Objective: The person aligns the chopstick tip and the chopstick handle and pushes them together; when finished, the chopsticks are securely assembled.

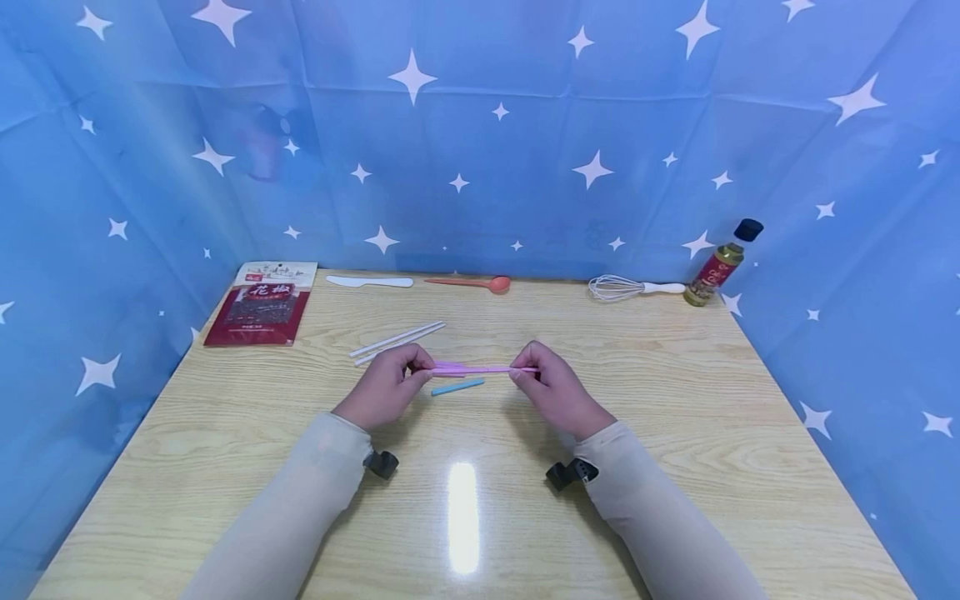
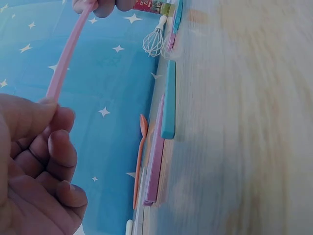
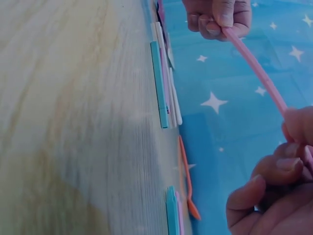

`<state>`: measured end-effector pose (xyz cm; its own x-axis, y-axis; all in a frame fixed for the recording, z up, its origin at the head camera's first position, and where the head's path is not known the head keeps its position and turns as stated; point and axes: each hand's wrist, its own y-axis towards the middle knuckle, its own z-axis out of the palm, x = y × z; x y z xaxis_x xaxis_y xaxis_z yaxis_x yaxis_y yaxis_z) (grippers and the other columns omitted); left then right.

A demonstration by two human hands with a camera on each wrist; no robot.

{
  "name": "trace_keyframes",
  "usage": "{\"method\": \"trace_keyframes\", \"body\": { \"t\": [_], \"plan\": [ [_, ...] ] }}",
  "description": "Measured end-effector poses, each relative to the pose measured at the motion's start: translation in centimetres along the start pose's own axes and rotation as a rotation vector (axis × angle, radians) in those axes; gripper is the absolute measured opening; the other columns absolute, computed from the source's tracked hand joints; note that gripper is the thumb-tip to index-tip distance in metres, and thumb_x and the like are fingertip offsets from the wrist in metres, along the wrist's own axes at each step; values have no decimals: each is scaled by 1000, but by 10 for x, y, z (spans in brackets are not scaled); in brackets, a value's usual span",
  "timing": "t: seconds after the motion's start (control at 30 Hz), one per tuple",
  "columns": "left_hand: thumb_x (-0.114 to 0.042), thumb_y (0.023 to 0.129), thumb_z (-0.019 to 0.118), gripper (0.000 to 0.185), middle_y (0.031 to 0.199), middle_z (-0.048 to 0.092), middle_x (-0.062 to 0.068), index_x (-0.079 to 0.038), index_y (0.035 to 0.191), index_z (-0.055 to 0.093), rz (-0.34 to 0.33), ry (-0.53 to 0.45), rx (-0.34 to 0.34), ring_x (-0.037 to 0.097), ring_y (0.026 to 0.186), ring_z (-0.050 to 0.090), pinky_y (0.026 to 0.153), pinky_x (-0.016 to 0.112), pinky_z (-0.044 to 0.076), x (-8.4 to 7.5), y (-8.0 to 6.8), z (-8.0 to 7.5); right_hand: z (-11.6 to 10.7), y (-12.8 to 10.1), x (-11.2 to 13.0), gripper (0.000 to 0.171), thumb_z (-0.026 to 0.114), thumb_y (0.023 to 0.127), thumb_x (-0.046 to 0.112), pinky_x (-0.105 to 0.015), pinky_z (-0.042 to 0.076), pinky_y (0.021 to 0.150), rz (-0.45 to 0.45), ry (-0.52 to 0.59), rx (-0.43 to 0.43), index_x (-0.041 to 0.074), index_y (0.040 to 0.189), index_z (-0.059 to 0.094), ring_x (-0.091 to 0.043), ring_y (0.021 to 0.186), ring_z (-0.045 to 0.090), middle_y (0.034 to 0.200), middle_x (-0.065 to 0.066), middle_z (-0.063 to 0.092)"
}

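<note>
Pink stick (image 1: 480, 367) spans sideways, left-right, pinched between both hands (image 1: 471, 385)

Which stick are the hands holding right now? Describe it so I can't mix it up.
On the wooden table, look mid-table between the left hand and right hand. The pink stick is pinched at both ends, above the surface. The blue stick lies flat just nearer; the white sticks lie farther left.

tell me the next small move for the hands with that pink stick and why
Probably lower it to the table beside the blue stick. The left hand and right hand each pinch an end of the pink stick, holding it bowed just above the wood.
</note>
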<state>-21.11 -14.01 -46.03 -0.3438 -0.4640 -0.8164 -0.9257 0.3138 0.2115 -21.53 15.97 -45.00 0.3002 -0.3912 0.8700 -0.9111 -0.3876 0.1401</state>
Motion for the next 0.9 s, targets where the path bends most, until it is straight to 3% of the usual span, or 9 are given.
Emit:
{"method": "trace_keyframes", "body": {
  "t": [0.17,0.37,0.5,0.63,0.77,0.9],
  "plan": [
    [-9,103,68,4,92,66,0,-10,102,72,-21,-25,-15,20,74,49,67,29,42,0,0,-2,-1,0,1,4,60,108,11,-27,40,63,16,-8,-6,8,105,61,-17,70,47,84,-3,52],
    [-13,105,66,10,93,66,4,-5,108,71,-97,-108,-56,23,77,50,68,31,44,11,4,-14,-5,2,-3,5,63,106,12,-26,42,64,67,1,-113,7,108,65,-20,72,49,86,-6,55],
    [-14,106,64,12,98,64,9,-4,110,70,-169,-134,-146,24,86,55,75,33,47,26,5,-33,-8,4,-8,9,63,106,12,-26,42,67,72,25,-161,4,111,64,-19,74,49,85,-7,53],
    [-14,107,62,14,104,64,11,-4,112,69,-267,-89,-267,22,92,56,80,31,48,42,4,-48,-10,4,-11,10,63,106,14,-26,43,69,80,31,-163,5,111,65,-20,76,50,85,-6,53],
    [-14,107,61,16,103,64,13,-2,114,70,-344,-48,-367,21,91,55,79,30,46,52,2,-57,-11,3,-12,8,62,107,15,-28,43,68,94,26,-157,8,110,65,-23,76,50,86,-6,54],
    [-12,107,58,18,104,63,15,-1,116,70,-413,-31,-421,23,91,54,79,33,44,58,0,-61,-12,3,-15,9,63,107,17,-28,43,68,93,30,-152,9,108,65,-23,76,50,86,-6,54]
  ]
}}
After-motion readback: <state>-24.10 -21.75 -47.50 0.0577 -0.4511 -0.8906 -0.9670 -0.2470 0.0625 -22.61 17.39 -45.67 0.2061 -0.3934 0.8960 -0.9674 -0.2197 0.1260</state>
